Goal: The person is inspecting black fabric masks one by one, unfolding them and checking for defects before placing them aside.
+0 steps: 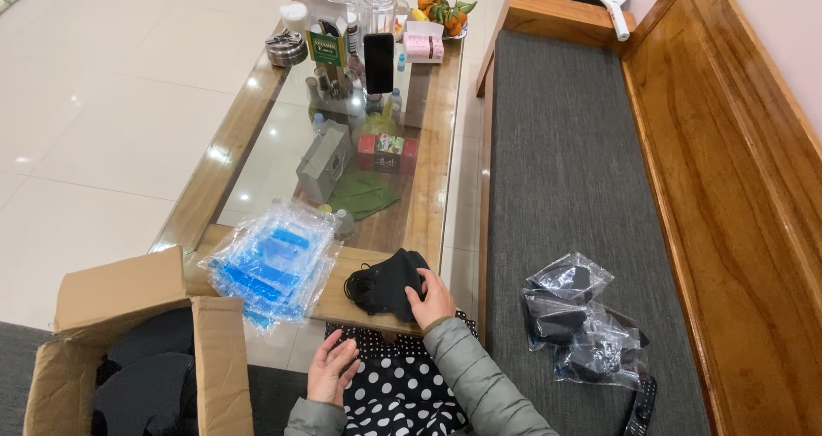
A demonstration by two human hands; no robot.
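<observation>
- An open cardboard box [145, 350] is seen at the far left on the floor, with dark fabric pieces heaped inside it.
- A stack of clear plastic bags with blue print [272, 263] is laid on the near left corner of the surface [428, 179], a wood-framed, glass-topped one.
- The left hand [332, 369] is rested low, on the polka-dot cloth [398, 389] over the lap; its fingers are loosely spread and nothing is held in it.
- A small pile of black face masks [385, 283] is placed at the near edge of the surface, just right of the plastic bags.
- The right hand [432, 299] is pressed onto the right side of that pile, fingers curled on the top mask; whether it is actually gripped cannot be told.
- Farther back on the surface, a black phone [378, 62] is stood upright among jars, boxes and a dish of oranges [443, 11].
- On the grey bench cushion [565, 145] to the right, several masks sealed in clear bags [578, 325] are lain in a loose heap, well apart from the right hand.
</observation>
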